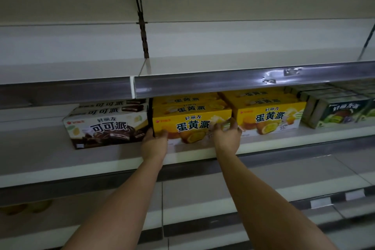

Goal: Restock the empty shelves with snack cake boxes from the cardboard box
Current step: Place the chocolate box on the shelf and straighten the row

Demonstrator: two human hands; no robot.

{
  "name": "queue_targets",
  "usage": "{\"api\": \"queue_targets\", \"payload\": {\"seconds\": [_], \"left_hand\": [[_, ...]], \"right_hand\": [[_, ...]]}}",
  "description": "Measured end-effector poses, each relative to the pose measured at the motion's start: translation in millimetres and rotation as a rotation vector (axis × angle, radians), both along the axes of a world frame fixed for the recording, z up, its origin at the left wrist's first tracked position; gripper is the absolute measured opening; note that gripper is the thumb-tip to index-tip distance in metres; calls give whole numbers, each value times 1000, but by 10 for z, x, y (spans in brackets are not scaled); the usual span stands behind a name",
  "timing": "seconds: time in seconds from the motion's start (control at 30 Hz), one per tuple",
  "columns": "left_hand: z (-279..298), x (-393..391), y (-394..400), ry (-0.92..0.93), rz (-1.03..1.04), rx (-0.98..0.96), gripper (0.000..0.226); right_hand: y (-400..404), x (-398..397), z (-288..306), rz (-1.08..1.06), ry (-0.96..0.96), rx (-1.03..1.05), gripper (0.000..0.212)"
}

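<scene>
Both arms reach up to the middle shelf (113,160), where a yellow snack cake box (190,124) sits at the front edge. The left hand (154,144) grips the box's lower left corner, thumb on the front face and fingers wrapped round the side. The right hand (227,136) holds the box's right end, fingers curled over its front right edge. The box stands upright, its printed front facing out, and more yellow boxes lie stacked behind or above it. Just to its left, touching or nearly so, stands a dark chocolate box (105,128) with two more of the same kind stacked behind it. To the right, just beside the held box, sits a second stack of yellow boxes (269,116), and further right a group of green boxes (343,112). The upper shelf (223,65) runs above with a grey price rail (233,82) along its front. The lower shelf (253,178) carries small white labels (320,202) on its rail. The lighting is dim.
</scene>
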State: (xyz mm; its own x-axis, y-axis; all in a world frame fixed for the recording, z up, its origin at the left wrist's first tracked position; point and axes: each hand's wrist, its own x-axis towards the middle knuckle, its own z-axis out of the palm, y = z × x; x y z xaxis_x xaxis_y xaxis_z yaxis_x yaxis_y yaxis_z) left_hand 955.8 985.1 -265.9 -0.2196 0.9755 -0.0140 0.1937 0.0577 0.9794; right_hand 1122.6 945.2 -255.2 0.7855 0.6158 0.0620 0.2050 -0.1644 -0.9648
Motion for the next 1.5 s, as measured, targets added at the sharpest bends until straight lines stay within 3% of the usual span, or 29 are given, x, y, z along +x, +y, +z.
{"api": "queue_targets", "payload": {"seconds": [0.1,0.23,0.53,0.83,1.0,1.23,1.5], "left_hand": [[-4,45,-36,-23,14,10,43],[-14,121,-56,-100,84,18,50],[26,272,-192,-94,203,17,28],[161,327,-319,-126,142,-39,34],[226,316,-448,-44,78,-28,24],[217,306,-663,181,-13,-17,35],[263,777,-1032,426,-179,20,42]], "right_hand": [[-102,171,45,-86,23,10,43],[-143,486,140,-127,134,53,61],[-23,730,61,103,268,97,75],[-67,880,80,292,365,94,81],[-239,961,224,326,387,107,62],[-712,873,265,343,281,27,70],[-1397,1243,136,244,211,-43,65]]}}
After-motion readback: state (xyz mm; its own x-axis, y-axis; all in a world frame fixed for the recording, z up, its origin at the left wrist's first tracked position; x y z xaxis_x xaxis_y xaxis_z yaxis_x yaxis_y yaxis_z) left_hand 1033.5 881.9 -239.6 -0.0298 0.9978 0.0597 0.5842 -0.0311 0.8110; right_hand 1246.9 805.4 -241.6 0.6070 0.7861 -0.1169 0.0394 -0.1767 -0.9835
